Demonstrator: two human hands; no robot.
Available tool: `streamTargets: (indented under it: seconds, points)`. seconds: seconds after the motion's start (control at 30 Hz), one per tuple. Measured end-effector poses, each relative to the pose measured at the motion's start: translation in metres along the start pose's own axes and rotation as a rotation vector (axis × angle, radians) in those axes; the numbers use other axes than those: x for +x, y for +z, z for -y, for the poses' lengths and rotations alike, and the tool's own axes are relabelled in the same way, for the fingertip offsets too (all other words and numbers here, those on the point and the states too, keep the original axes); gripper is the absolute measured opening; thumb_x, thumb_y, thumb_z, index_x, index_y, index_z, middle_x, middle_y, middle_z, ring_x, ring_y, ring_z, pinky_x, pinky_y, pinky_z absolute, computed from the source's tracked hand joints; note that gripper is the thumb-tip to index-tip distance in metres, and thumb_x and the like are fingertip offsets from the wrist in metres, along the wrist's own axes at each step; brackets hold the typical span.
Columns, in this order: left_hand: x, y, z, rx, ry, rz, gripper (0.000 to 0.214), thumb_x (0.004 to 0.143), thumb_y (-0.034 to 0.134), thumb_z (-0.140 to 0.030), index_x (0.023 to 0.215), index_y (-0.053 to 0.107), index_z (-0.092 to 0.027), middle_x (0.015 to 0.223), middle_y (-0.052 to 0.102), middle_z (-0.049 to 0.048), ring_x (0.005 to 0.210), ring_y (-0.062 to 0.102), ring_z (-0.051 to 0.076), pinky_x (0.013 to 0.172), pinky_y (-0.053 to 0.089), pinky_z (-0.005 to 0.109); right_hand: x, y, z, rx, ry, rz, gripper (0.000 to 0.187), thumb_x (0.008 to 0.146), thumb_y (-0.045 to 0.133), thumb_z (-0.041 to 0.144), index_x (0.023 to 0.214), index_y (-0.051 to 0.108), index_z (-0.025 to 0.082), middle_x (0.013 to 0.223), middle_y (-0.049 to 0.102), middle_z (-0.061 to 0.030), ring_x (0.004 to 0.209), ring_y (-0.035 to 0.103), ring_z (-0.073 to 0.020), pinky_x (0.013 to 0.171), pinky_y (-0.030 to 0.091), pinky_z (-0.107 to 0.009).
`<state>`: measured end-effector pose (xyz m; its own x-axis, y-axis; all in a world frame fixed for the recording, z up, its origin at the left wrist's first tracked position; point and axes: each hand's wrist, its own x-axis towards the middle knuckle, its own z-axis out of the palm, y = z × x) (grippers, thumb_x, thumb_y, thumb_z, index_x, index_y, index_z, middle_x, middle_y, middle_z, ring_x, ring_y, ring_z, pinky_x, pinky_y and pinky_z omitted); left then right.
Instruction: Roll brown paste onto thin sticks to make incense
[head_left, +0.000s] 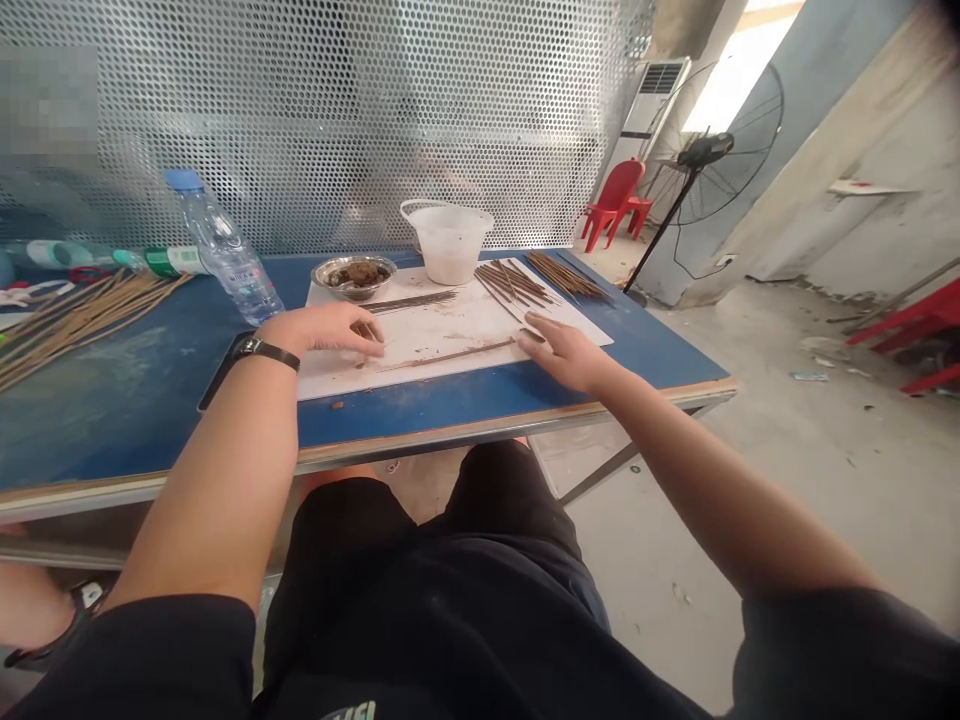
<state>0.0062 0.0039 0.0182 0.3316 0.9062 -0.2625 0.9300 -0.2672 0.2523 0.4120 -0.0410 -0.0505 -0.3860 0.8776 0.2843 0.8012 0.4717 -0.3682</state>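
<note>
A thin brown stick (442, 356) lies across a white board (427, 330) on the blue table (150, 400). My left hand (330, 328) rests flat on the board at the stick's left end, fingers stretched out. A black band sits on that wrist. My right hand (566, 352) lies flat at the stick's right end, fingers extended and touching it. Behind the stick are a metal bowl of brown paste (354, 274), a white plastic tub (448, 242) and piles of coated sticks (517, 282).
A water bottle (225, 255) stands left of the board. Bare bamboo sticks (82, 315) lie at the far left. A perforated metal screen (337, 110) backs the table. A standing fan (701, 160) and red chairs (615, 205) are on the right.
</note>
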Motion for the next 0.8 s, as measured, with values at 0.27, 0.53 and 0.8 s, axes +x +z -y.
streamTargets:
  seconds: [0.27, 0.53, 0.8]
  points:
    - [-0.003, 0.002, -0.015, 0.020, 0.055, 0.116, 0.041, 0.076, 0.070, -0.060, 0.096, 0.082, -0.026, 0.113, 0.080, 0.0084, 0.096, 0.072, 0.029, 0.078, 0.052, 0.034, 0.000, 0.009, -0.026, 0.224, 0.187, -0.322, 0.035, 0.091, 0.058, 0.049, 0.100, 0.075, 0.019, 0.109, 0.080, -0.0147, 0.103, 0.073, -0.0320, 0.096, 0.055, -0.048]
    - [-0.009, 0.006, -0.040, 0.072, 0.127, 0.126, 0.043, 0.076, 0.074, -0.063, 0.099, 0.080, -0.027, 0.110, 0.080, 0.0075, 0.090, 0.071, 0.025, 0.073, 0.049, 0.030, -0.006, 0.002, -0.018, 0.270, 0.219, -0.390, 0.028, 0.089, 0.058, 0.046, 0.086, 0.071, 0.022, 0.090, 0.077, -0.0089, 0.087, 0.069, -0.0274, 0.083, 0.053, -0.042]
    - [-0.006, 0.009, -0.044, 0.084, 0.073, 0.082, 0.037, 0.082, 0.066, -0.057, 0.096, 0.078, -0.024, 0.094, 0.078, 0.0069, 0.078, 0.068, 0.023, 0.065, 0.047, 0.031, -0.008, 0.002, -0.019, 0.264, 0.199, -0.384, 0.027, 0.091, 0.057, 0.044, 0.086, 0.071, 0.021, 0.086, 0.074, -0.0077, 0.083, 0.066, -0.0258, 0.079, 0.051, -0.040]
